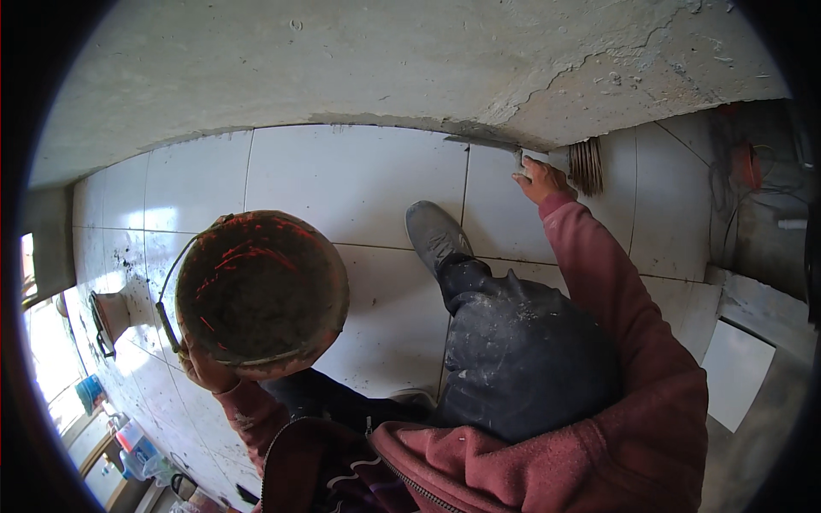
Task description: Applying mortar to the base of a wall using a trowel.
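My left hand [205,369] grips the near-left rim of a round, mortar-smeared bucket [333,299]. Grey mortar [265,303] lies inside it, and streaks of red show through on the inner wall. Its wire handle [164,308] hangs over the left side. Out ahead, my right hand [546,179] is closed around the handle of a trowel [483,144]. The thin blade points left, along the foot of the wall where it meets the white tiles. Just right of that hand stand the bristles of a brush or broom [587,167].
A rough plastered wall [342,60] with a crack runs across the far side. White floor tiles [342,184] lie beneath. Another small bucket [111,315] stands at the left, with several bottles [132,445] below it. A red object with cables [748,167] sits far right, above a white panel [740,374].
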Tool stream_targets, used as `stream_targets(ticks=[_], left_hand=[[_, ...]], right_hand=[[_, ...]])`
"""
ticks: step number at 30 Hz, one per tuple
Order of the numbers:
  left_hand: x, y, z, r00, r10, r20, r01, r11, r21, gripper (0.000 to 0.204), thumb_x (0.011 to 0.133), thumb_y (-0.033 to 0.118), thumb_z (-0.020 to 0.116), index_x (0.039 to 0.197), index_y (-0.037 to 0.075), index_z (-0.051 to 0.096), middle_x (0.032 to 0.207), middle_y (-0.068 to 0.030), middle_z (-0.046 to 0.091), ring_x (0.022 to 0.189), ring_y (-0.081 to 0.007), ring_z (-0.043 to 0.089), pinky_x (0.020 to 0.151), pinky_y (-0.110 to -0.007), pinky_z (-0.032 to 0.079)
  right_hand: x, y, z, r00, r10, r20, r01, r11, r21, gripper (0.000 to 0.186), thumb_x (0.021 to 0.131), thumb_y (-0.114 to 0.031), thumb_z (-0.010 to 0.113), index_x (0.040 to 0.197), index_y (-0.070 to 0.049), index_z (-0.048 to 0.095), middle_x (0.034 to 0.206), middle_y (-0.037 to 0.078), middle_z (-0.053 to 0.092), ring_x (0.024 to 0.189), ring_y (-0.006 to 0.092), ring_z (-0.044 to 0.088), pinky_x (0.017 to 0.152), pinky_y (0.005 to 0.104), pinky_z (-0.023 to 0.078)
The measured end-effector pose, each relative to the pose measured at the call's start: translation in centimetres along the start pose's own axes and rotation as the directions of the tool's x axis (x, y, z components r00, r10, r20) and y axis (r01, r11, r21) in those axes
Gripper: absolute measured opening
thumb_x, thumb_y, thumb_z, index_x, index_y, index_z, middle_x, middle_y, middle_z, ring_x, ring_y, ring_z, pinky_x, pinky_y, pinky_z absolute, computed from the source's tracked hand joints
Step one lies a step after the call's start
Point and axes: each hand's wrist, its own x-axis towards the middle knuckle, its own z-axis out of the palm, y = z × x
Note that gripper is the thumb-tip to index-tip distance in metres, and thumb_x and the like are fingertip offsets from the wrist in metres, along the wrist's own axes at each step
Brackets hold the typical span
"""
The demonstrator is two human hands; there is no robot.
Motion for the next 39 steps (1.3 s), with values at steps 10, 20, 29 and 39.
stream_targets(ticks=[10,20,29,39], left_hand=[[-0.3,0.0,0.1,1.000,-0.025,0.008,0.025,0.999,0.033,0.020,0.084,0.012,0.048,0.094,0.000,0.060,0.086,-0.0052,0.060,0.076,-0.0109,0.055,0.066,-0.022,0.043],[-0.2,0.1,0.1,0.998,-0.057,-0.002,0.057,0.998,0.017,0.020,0.085,0.014,0.049,0.094,-0.001,0.059,0.085,-0.0063,0.060,0.074,-0.0123,0.055,0.066,-0.023,0.043],[-0.2,-0.2,-0.1,0.998,0.009,-0.055,-0.005,0.998,0.067,0.019,0.086,0.014,0.049,0.092,-0.001,0.059,0.078,-0.0021,0.058,0.067,-0.0073,0.051,0.058,-0.019,0.039],[-0.1,0.0,0.3,0.999,-0.027,0.028,0.028,1.000,-0.006,0.022,0.086,0.014,0.048,0.095,-0.001,0.060,0.087,-0.0065,0.061,0.076,-0.0124,0.056,0.068,-0.024,0.044]], right_hand=[[-2.4,1.9,-2.5,0.986,0.073,-0.150,-0.050,0.987,0.151,0.045,0.076,-0.039,0.060,0.107,-0.006,0.057,0.100,0.016,0.061,0.091,0.0307,0.059,0.080,0.0361,0.046],[-0.6,-1.6,-0.7,0.998,-0.049,-0.048,0.051,0.998,0.048,0.043,0.077,-0.038,0.057,0.106,-0.006,0.055,0.095,0.015,0.062,0.088,0.0318,0.059,0.075,0.0409,0.045],[-2.4,-1.1,-2.3,0.982,0.035,-0.185,-0.007,0.988,0.152,0.042,0.076,-0.040,0.057,0.102,-0.006,0.056,0.090,0.018,0.062,0.084,0.0347,0.059,0.073,0.0413,0.046],[1.3,-4.1,1.4,1.000,-0.020,-0.019,0.021,0.999,0.049,0.040,0.076,-0.035,0.058,0.105,-0.008,0.053,0.093,0.016,0.062,0.087,0.0334,0.058,0.074,0.0409,0.046]])
